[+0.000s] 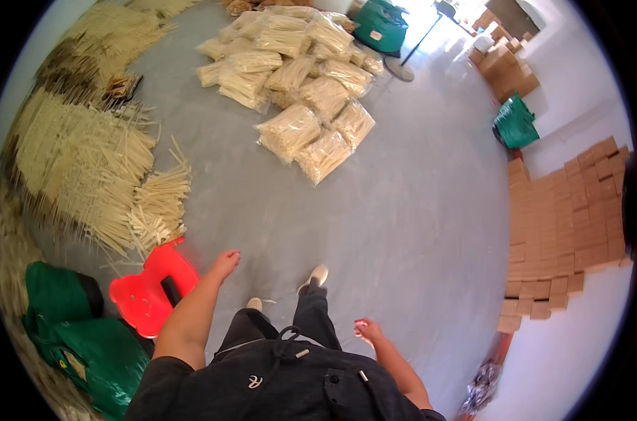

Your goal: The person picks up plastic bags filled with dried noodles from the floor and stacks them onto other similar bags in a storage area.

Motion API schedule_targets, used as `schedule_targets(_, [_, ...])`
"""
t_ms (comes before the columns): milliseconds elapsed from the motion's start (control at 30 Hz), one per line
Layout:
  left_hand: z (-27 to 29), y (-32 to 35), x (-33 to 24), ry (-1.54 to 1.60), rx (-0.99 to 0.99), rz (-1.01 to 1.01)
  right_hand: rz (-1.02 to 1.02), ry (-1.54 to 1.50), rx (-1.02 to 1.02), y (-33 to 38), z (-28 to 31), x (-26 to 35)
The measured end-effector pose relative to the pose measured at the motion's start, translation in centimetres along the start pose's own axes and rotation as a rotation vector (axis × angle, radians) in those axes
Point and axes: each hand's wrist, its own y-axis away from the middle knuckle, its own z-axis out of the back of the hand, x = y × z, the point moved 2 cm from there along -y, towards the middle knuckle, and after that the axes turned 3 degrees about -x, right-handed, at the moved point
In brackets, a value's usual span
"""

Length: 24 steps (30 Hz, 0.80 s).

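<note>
Red chair [137, 298] just beside the left hand [226, 264]; right hand [368, 330] well right of it.
Fingers on these 2 curl loosely; I cannot tell whether they grip anything. Beyond the chair lie loose sticks [160, 200], then, farther rightward, bagged sticks [290, 130].

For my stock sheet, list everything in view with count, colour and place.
bagged sticks: many, cream, floor ahead
loose sticks: many, pale yellow, left
seat: one, red, lower left
sacks: at least three, green, lower left, top, upper right
cartons: many, brown, right wall and upper right
stand: one, dark, top
crumpled bundle: one, silvery, lower right
floor: one, grey, throughout
clothing: two pieces, dark, bottom
shoes: two, beige, lower centre
left hand: one, bare, left of centre
right hand: one, bare, lower centre
</note>
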Motion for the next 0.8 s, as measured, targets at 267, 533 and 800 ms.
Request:
schedule_targets(267, [-5.9, -2.9, -4.2, -0.249, -0.296, -0.009, 0.278, 0.446, 0.309, -15.8, 9.1, 18.3])
schedule_targets(533, [-13.6, 2.6, 3.0, -0.176, -0.516, 0.535, 0.275, 0.58, 0.236, -30.7, 16.9, 43.5])
schedule_targets(800, [-24.2, -6.7, -3.4, -0.349, -0.366, 0.529, 0.47, 0.753, 0.54, -33.1, 11.3, 59.4])
